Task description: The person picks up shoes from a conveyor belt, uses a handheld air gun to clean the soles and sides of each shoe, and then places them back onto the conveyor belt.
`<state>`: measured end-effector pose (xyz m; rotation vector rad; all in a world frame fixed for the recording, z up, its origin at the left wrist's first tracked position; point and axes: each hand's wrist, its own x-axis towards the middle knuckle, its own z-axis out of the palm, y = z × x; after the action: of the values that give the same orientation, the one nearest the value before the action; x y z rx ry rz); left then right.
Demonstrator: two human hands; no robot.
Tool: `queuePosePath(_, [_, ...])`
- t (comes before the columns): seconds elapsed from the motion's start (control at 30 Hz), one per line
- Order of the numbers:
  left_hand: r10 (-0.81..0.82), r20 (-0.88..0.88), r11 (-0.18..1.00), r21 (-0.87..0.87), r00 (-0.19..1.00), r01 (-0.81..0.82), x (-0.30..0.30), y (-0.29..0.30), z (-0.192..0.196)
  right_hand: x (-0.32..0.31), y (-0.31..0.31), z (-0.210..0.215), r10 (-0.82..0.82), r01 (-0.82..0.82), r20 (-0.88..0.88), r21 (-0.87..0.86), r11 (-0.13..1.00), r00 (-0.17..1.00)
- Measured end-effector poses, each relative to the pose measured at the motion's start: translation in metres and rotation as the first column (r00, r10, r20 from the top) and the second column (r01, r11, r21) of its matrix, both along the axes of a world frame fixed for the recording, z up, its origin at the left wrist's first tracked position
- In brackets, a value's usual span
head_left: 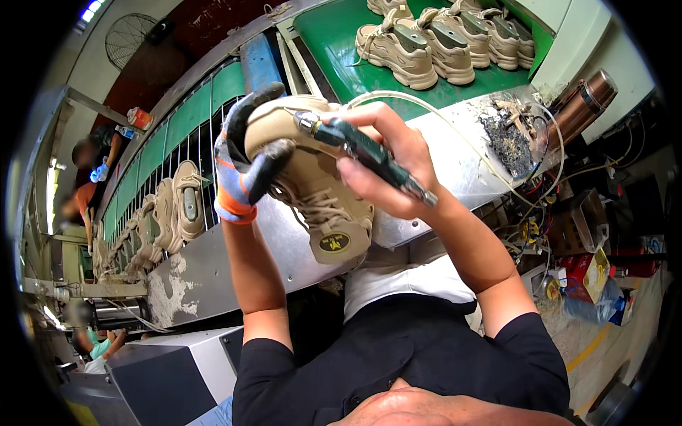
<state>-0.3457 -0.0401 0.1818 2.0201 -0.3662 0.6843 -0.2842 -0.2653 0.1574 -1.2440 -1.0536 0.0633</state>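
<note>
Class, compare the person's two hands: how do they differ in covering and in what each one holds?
The left hand wears a grey, orange-cuffed glove; the right hand is bare. The left hand grips the beige shoe; the right hand holds a dark pen-like tool. Both are raised at the shoe.

The beige shoe (312,184) looks matt, suede-like, with woven laces. The left hand (245,160) wears a knitted cloth glove with glossy black coated fingers. The tool (362,149) is dull, worn metal.
</note>
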Motion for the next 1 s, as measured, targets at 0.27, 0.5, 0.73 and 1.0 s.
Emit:
queuePosePath(0.27, [-0.017, -0.103, 0.955, -0.297, 0.995, -0.014, 0.020, 0.040, -0.019, -0.003, 0.008, -0.091, 0.098, -0.040, -0.442, 0.138, 0.990, 0.892])
queuePosePath(0.5, [0.075, -0.082, 0.942, -0.320, 0.994, -0.098, 0.032, 0.075, -0.051, -0.036, 0.002, -0.158, 0.124, -0.061, -0.507, 0.139, 0.988, 0.853])
queuePosePath(0.73, [0.004, -0.148, 0.810, -0.579, 0.989, -0.090, 0.018, 0.095, -0.090, -0.052, -0.011, -0.165, 0.213, -0.101, -0.654, 0.205, 0.974, 0.726])
queuePosePath(1.0, [0.221, -0.269, 0.542, -0.765, 0.937, -0.347, -0.053, 0.104, -0.146, -0.060, -0.021, -0.164, 0.184, -0.057, -0.803, 0.184, 0.981, 0.567])
